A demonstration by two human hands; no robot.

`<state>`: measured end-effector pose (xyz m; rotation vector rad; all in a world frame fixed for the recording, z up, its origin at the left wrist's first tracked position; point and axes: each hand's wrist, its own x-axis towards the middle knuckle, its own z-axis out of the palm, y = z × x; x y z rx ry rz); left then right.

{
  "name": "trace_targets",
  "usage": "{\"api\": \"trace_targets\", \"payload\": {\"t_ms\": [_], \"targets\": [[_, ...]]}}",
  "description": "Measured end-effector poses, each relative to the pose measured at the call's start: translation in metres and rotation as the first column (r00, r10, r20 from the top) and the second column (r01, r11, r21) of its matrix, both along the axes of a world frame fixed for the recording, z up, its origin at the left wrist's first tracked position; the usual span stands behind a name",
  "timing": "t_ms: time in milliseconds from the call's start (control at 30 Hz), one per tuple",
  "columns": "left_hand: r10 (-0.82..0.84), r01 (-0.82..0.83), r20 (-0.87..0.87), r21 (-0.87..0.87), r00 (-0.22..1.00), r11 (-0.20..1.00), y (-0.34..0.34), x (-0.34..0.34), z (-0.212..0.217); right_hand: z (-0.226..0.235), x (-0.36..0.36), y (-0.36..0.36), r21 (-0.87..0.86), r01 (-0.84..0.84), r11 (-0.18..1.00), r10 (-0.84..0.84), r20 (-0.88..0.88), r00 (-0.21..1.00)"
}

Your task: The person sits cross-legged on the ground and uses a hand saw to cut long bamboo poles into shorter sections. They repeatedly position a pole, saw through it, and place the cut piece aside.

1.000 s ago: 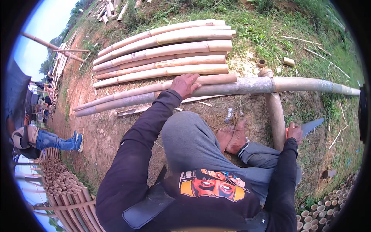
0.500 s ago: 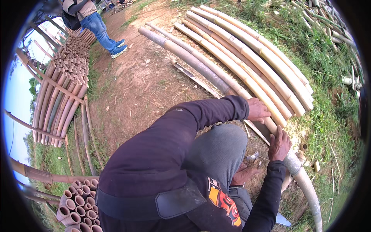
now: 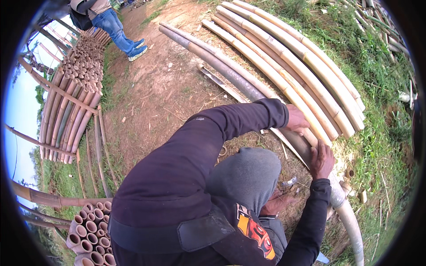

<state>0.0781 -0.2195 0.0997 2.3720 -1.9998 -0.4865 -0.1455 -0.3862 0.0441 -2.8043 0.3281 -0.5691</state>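
Note:
A long, thick grey bamboo pole [image 3: 230, 79] runs from far left past my hands to the lower right. Along its right side lies a thinner, paler bamboo pole [image 3: 248, 73], its near end by my hands. My left hand [image 3: 296, 119] is closed over the pale pole, fingers curled across it. Around that pole's near end my right hand [image 3: 322, 160] is bent, the fingertips pressing on top; its palm side is hidden. Which pole each thumb touches cannot be made out. Below the hands my bare foot [image 3: 277, 201] rests on the ground.
Several pale bamboo poles [image 3: 288, 53] lie side by side on the right. A split bamboo strip [image 3: 222, 84] lies left of my poles. Stacked bamboo [image 3: 71, 115] and cut tubes [image 3: 91, 228] stand at left. A person in jeans [image 3: 113, 29] stands far off. Bamboo offcuts [image 3: 349, 174] lie nearby.
The pale pole's far end has moved left against the thick pole, closing the gap between them. Both hands stay on the poles, with only a slight shift.

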Motion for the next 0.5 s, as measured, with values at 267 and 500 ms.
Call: {"api": "trace_targets", "payload": {"t_ms": [267,500], "targets": [[0.048,-0.05,-0.039,-0.059,0.998,0.997,-0.004,-0.012,0.0,0.005,-0.005,-0.013,0.046,-0.006,0.999,0.01,-0.082,0.997],[0.059,-0.056,0.038,-0.095,0.997,0.994,-0.002,-0.017,-0.011,0.007,-0.007,-0.001,0.01,0.035,0.999,-0.035,-0.035,0.999]]}}
